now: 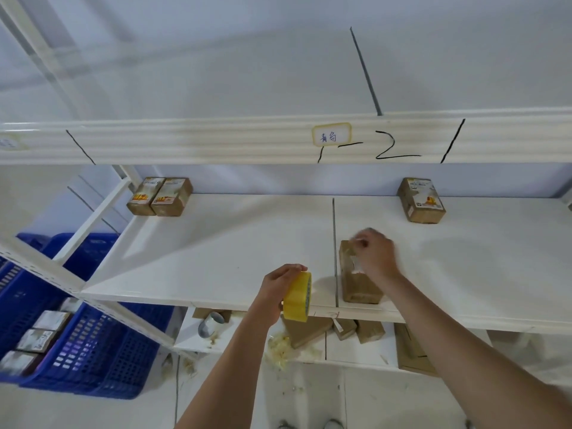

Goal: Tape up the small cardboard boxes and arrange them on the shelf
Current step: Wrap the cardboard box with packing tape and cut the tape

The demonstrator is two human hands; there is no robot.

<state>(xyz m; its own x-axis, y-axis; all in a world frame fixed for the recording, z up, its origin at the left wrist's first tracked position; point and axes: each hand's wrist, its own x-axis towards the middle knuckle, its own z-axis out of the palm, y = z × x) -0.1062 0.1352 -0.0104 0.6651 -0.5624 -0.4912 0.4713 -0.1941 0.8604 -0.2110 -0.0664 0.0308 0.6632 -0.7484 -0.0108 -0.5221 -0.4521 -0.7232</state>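
A small cardboard box (359, 280) is lying on the white shelf (216, 252), near its front edge and just right of the dark dividing line (334, 252). The right hand (376, 252) is resting over the box's far end, its fingers (360, 242) curling and pinching at the top edge; motion blur is hiding exactly what they are gripping. The left hand (283, 289) is gripping a roll of yellow tape (297, 297), holding it just off the shelf's front edge, left of the box. Two taped boxes (159, 196) are sitting side by side at the shelf's back left, and a single box (421, 201) at the back right. A handwritten label (331, 134) is sticking to the beam above. Blue crates (93, 345) holding more boxes are standing at lower left.
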